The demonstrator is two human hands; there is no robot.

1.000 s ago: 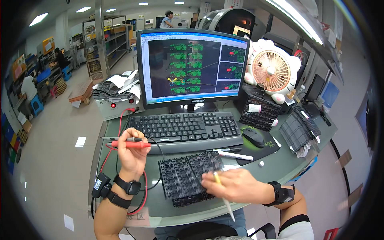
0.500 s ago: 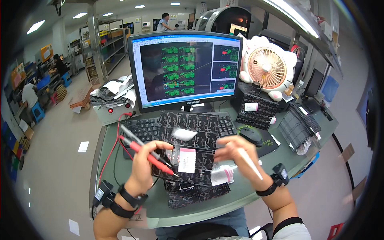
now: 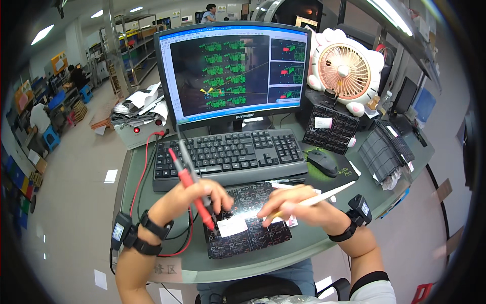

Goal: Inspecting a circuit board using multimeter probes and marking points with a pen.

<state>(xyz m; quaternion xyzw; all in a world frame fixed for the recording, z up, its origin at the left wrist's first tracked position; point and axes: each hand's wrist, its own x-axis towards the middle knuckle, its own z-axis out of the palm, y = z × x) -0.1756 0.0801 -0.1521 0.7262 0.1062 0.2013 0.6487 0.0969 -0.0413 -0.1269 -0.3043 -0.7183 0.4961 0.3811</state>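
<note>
In my left hand (image 3: 200, 196) I hold a red test probe (image 3: 188, 180) and a grey-black one (image 3: 188, 154), their lower ends over the left part of a black circuit board panel (image 3: 253, 240). The panel lies on the desk just below both hands, with a white paper label (image 3: 233, 227) on it. My right hand (image 3: 298, 205) is closed round a white tapered stick (image 3: 331, 193), with a yellowish end by the fingers. Its fingertips are over the panel's right half, and whether they touch is hard to tell. Pink-edged paper shows partly under this hand.
Behind the panel stand a black keyboard (image 3: 228, 154) and a monitor (image 3: 228, 76). To the right are a mouse (image 3: 322, 162), a pink-white fan (image 3: 344, 71) and stacked dark panels (image 3: 387, 152). A red cable (image 3: 145, 172) runs left to a white box (image 3: 134, 133).
The black panel raised over the keyboard has come down toward the desk's front, uncovering the keys. Both hands have lowered slightly, still holding the probes and the stick.
</note>
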